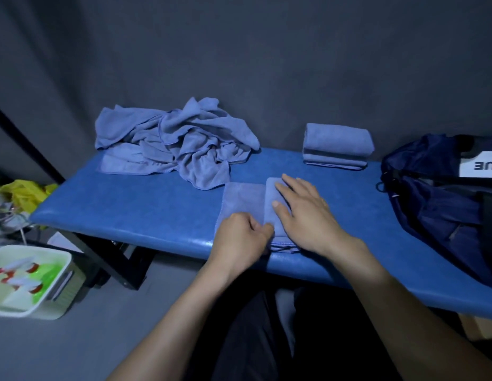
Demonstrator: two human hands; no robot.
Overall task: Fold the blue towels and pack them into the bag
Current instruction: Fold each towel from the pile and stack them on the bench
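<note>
Half-folded blue towel (243,199) lies near the navy bag (437,199).

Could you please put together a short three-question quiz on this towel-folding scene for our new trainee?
1. True or false: the stack of folded towels sits inside the dark bag.
2. Which hand lies flat on the towel being folded? A) left hand B) right hand
3. Fill in: the heap of unfolded towels lies at the bench's far ____ end.

Key:
1. False; it rests on the bench, left of the bag.
2. B; the left hand pinches the towel's near edge.
3. left
</note>
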